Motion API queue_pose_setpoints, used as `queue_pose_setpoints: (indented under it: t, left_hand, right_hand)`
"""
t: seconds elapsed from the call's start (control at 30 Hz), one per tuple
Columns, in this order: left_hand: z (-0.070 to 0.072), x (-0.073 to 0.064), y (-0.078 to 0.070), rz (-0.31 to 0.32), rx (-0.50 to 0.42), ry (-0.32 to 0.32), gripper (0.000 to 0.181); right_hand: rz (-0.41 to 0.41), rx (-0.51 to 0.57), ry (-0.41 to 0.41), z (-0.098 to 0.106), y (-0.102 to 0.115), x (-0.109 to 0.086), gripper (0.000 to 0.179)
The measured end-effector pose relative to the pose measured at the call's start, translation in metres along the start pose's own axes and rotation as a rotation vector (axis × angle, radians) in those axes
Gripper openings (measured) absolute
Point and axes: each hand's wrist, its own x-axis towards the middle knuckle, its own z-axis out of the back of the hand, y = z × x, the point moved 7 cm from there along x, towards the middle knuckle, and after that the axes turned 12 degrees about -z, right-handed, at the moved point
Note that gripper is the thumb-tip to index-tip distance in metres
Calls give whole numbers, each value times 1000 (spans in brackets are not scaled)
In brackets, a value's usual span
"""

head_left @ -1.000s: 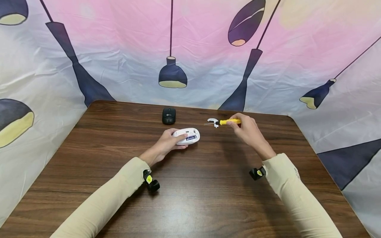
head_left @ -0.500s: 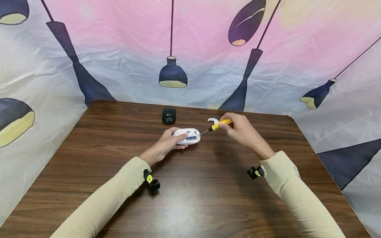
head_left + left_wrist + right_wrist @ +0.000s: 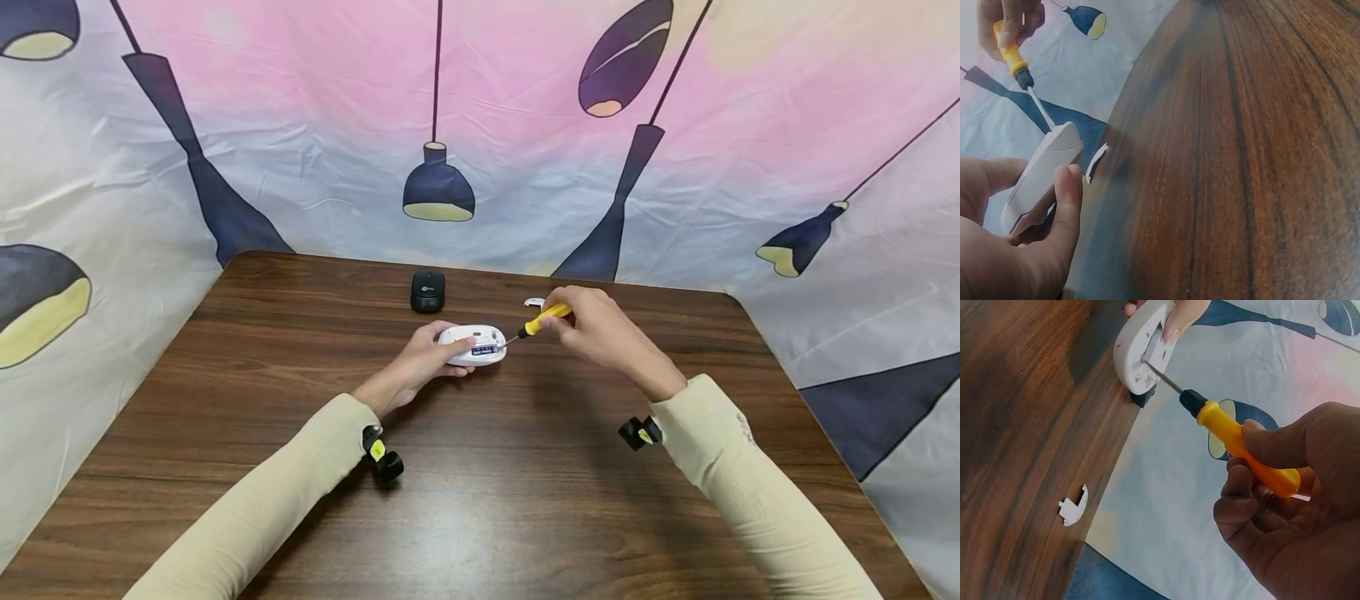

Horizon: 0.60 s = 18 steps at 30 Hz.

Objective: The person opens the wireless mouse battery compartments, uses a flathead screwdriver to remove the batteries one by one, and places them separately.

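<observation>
Held bottom-up in my left hand (image 3: 416,362) is a white computer mouse (image 3: 480,335), thumb across its underside. A blue-labelled battery (image 3: 482,351) lies in its uncovered compartment. My right hand (image 3: 603,335) grips a screwdriver (image 3: 545,320) by its yellow handle, fingers and thumb round it. In the right wrist view, the metal shaft of the screwdriver (image 3: 1222,428) reaches into the compartment, with its tip at the battery's end. The left wrist view shows the mouse (image 3: 1038,178) edge-on between thumb and fingers, its underside hidden there.
A white battery cover (image 3: 1074,509) lies on the table behind my right hand, partly hidden by it in the head view. Farther back stands a black mouse (image 3: 427,292). The wooden table (image 3: 465,500) ends at a printed cloth backdrop (image 3: 337,167).
My right hand has brought the screwdriver left and down from over the battery cover, and its tip is now in the mouse's compartment. The left hand keeps the mouse nearly still.
</observation>
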Motion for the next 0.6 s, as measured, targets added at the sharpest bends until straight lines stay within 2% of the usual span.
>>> queue_pose_setpoints:
  t: [0.3, 0.6]
  left_hand:
    - [-4, -2, -1, 33, -30, -17, 50]
    - [-3, -2, -3, 19, -30, -41, 51]
  right_hand:
    - [65, -85, -28, -1, 14, -1, 8]
    - [108, -106, -22, -2, 26, -3, 8]
